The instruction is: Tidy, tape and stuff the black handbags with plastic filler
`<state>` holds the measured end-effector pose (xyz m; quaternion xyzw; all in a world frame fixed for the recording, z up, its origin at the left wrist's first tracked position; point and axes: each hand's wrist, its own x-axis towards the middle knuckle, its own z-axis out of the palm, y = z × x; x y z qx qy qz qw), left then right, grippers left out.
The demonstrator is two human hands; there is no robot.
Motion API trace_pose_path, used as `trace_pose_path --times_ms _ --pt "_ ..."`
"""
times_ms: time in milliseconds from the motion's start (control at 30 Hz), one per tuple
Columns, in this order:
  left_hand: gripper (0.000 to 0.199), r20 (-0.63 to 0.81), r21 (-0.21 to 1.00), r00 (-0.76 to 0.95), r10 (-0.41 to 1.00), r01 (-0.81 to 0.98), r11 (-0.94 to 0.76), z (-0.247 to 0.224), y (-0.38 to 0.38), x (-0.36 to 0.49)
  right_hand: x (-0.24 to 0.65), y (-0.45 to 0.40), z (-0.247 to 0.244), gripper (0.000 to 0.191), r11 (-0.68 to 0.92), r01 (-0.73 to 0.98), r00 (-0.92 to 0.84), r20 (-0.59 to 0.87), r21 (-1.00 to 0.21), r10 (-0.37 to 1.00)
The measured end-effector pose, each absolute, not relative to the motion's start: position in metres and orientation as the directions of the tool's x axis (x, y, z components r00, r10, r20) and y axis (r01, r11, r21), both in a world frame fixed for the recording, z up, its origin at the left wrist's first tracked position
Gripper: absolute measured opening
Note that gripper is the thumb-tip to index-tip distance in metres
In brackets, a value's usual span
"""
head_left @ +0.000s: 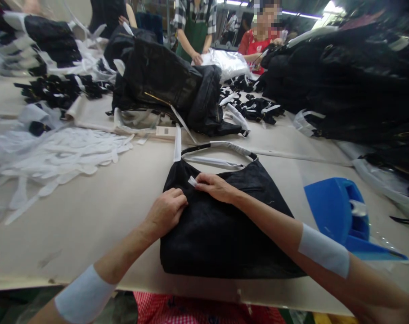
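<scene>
A black handbag lies flat on the table in front of me, its handle partly wrapped in white and pointing away from me. My right hand pinches a small white strip over the upper left part of the bag. Just below it, my left hand is closed at the bag's left side, fingers curled against the black material; its thumb is hidden. A white strip stands up from the bag's top left corner, near a tag with a printed code.
Loose white strips lie to the left. Beyond my bag is a pile of black bags, with a larger heap at the right. A blue plastic holder sits right of my bag. Co-workers stand across the table, one touching clear plastic.
</scene>
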<state>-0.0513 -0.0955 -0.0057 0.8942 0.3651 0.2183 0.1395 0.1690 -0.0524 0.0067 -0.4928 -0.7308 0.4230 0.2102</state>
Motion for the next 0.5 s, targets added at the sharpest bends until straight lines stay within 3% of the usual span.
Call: trace_pose_path --times_ms 233,367,500 --pt "0.016 0.176 0.492 0.649 0.740 0.593 -0.637 -0.003 -0.095 -0.051 0.196 -0.047 0.020 0.015 0.274 0.403 -0.636 -0.052 -0.873 0.770" --pt "0.017 0.121 0.531 0.654 0.747 0.593 -0.605 0.004 -0.090 -0.049 0.219 -0.043 0.025 0.017 0.270 0.423 -0.629 -0.066 -0.865 0.775" --pt "0.025 0.128 0.665 0.640 0.758 0.512 -0.544 0.014 -0.077 -0.039 0.223 -0.046 0.028 0.012 0.312 0.463 -0.600 -0.034 -0.830 0.799"
